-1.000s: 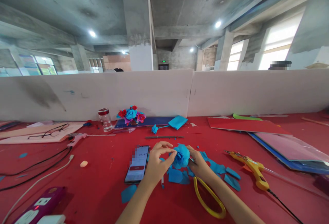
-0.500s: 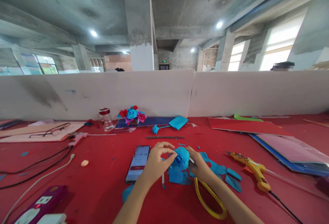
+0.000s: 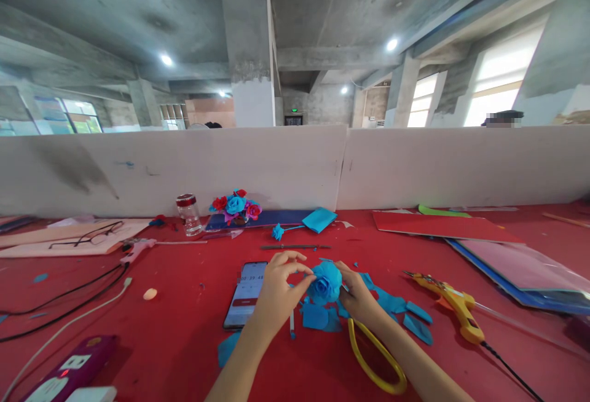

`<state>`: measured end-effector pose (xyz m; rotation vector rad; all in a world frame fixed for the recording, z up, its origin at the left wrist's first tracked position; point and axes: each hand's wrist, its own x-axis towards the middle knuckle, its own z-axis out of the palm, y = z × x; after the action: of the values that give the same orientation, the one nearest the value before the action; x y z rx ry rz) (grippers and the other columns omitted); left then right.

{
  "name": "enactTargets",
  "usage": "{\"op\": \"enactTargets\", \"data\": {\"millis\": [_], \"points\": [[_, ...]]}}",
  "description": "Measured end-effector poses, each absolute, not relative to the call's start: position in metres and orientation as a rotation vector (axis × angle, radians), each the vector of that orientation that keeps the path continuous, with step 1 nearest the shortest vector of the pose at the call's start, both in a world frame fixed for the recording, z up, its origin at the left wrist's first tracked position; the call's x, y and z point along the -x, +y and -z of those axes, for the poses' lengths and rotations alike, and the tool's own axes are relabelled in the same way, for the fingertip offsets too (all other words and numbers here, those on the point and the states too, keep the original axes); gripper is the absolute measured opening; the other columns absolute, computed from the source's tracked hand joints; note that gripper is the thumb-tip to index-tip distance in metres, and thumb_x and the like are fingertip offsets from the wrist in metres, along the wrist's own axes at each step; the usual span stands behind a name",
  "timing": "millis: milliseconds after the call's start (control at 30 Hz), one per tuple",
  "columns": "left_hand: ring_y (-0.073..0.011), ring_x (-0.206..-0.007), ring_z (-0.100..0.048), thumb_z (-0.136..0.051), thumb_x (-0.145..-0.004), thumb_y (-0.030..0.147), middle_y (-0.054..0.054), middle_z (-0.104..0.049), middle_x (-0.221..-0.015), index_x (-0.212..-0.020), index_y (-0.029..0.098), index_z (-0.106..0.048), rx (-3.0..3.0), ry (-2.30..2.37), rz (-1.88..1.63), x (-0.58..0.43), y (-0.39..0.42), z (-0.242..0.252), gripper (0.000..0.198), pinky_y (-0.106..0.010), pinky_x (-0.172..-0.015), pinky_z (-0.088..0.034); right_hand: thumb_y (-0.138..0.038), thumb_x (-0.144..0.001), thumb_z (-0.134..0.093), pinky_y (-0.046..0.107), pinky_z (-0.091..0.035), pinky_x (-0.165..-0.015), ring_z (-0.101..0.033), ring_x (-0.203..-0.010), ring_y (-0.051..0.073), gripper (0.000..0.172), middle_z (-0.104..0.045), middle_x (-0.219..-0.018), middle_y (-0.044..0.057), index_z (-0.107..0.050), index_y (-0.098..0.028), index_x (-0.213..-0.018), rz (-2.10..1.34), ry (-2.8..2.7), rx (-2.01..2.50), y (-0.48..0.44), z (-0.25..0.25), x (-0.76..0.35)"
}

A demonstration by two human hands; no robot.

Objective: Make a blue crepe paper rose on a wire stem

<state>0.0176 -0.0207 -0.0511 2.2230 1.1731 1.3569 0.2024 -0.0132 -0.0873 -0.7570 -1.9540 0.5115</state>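
A blue paper flower with layered petals is held up between my two hands, above the red table. My left hand pinches a petal at the flower's left edge with thumb and forefinger, its other fingers curled loosely. On the other side, my right hand closes around the flower's base, where a short pale stick end shows between the fingers. Cut blue paper pieces lie below and to the right. A yellow looped handle lies by my right forearm. Left of my left hand is a phone showing a timer.
A yellow glue gun with a cord lies at right, near stacked coloured sheets. Behind stand a glass jar and a paper flower arrangement. A purple power strip, cables and glasses are at left. A white partition borders the table.
The flower has turned or tilted slightly, showing its petals a little differently. My left hand has shifted very slightly left and up, still pinching the petal. Right hand is nearly unchanged.
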Motion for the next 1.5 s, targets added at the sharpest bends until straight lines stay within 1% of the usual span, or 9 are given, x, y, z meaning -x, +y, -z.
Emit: {"op": "enactTargets", "data": {"millis": [167,300,400,567,700,900,1033,1300,1500], "points": [[-0.0180,-0.094,-0.053,-0.060,-0.073,0.021,-0.004,-0.056,-0.095,-0.075,0.022,-0.064,-2.264,1.050,-1.376,-0.018,-0.023,0.050,0.005,-0.035,-0.085,-0.042,-0.017,-0.079,-0.044,0.027,-0.042,-0.071,-0.053,-0.077,0.016,0.017,-0.059,-0.082,0.005,-0.060,-0.017,-0.074,-0.585,-1.892,0.776,-0.014,0.088,-0.201],[-0.0173,-0.096,-0.053,-0.056,-0.077,0.020,-0.004,-0.057,-0.099,-0.083,0.026,-0.067,-2.300,0.981,-1.372,-0.018,-0.026,0.050,0.014,-0.034,-0.086,-0.043,-0.016,-0.077,-0.046,0.028,-0.043,-0.072,-0.053,-0.078,0.016,0.015,-0.060,-0.083,0.004,-0.060,-0.017,-0.083,-0.783,-1.798,0.750,-0.013,0.091,-0.199],[-0.0176,-0.097,-0.053,-0.056,-0.077,0.023,-0.004,-0.059,-0.101,-0.087,0.027,-0.067,-2.279,0.934,-1.363,-0.018,-0.026,0.049,0.015,-0.033,-0.085,-0.045,-0.018,-0.074,-0.051,0.028,-0.045,-0.070,-0.054,-0.074,0.015,0.016,-0.062,-0.080,0.003,-0.060,-0.016,-0.087,-0.965,-1.754,0.727,-0.014,0.092,-0.198],[-0.0176,-0.098,-0.052,-0.056,-0.078,0.023,-0.004,-0.059,-0.103,-0.084,0.025,-0.066,-2.358,0.838,-1.384,-0.017,-0.030,0.045,0.013,-0.033,-0.083,-0.044,-0.028,-0.069,-0.060,0.026,-0.045,-0.063,-0.052,-0.065,0.014,0.014,-0.062,-0.066,0.000,-0.064,-0.017,-0.076,-1.089,-1.622,0.817,-0.021,0.090,-0.196],[-0.0182,-0.097,-0.049,-0.053,-0.079,0.018,-0.004,-0.059,-0.103,-0.086,0.025,-0.064,-2.599,0.820,-1.465,-0.015,-0.034,0.043,0.015,-0.036,-0.084,-0.041,-0.035,-0.063,-0.065,0.025,-0.044,-0.060,-0.050,-0.061,0.013,0.019,-0.059,-0.060,0.000,-0.065,-0.016,-0.066,-1.098,-1.485,0.896,-0.023,0.091,-0.195],[-0.0143,-0.086,-0.052,-0.050,-0.080,0.014,-0.001,-0.063,-0.096,-0.090,0.023,-0.059,-2.930,0.803,-1.428,-0.012,-0.039,0.041,0.016,-0.037,-0.089,-0.033,-0.029,-0.064,-0.065,0.022,-0.043,-0.058,-0.047,-0.059,0.011,0.014,-0.057,-0.059,-0.002,-0.064,-0.015,-0.063,-1.251,-1.567,0.835,-0.022,0.091,-0.196],[-0.0135,-0.086,-0.052,-0.047,-0.081,0.012,0.000,-0.063,-0.091,-0.095,0.022,-0.057,-3.034,0.794,-1.306,-0.010,-0.042,0.039,0.020,-0.037,-0.092,-0.028,-0.029,-0.060,-0.067,0.022,-0.042,-0.057,-0.045,-0.058,0.010,0.014,-0.055,-0.057,-0.003,-0.061,-0.016,-0.057,-1.226,-1.482,0.862,-0.023,0.092,-0.196],[-0.0157,-0.084,-0.052,-0.049,-0.078,0.019,-0.002,-0.059,-0.086,-0.084,0.021,-0.058,-2.725,0.907,-1.196,-0.015,-0.042,0.035,0.012,-0.035,-0.086,-0.031,-0.020,-0.063,-0.060,0.022,-0.042,-0.055,-0.046,-0.056,0.010,0.006,-0.056,-0.057,-0.002,-0.064,-0.015,-0.063,-1.260,-1.571,0.861,-0.021,0.091,-0.195],[-0.0157,-0.085,-0.051,-0.049,-0.077,0.018,-0.003,-0.056,-0.090,-0.087,0.025,-0.062,-2.728,0.893,-1.159,-0.014,-0.039,0.037,0.018,-0.036,-0.086,-0.031,-0.022,-0.057,-0.062,0.020,-0.038,-0.048,-0.042,-0.047,0.007,0.007,-0.051,-0.052,-0.005,-0.060,-0.016,-0.060,-1.319,-1.395,0.970,-0.023,0.091,-0.194]]}}
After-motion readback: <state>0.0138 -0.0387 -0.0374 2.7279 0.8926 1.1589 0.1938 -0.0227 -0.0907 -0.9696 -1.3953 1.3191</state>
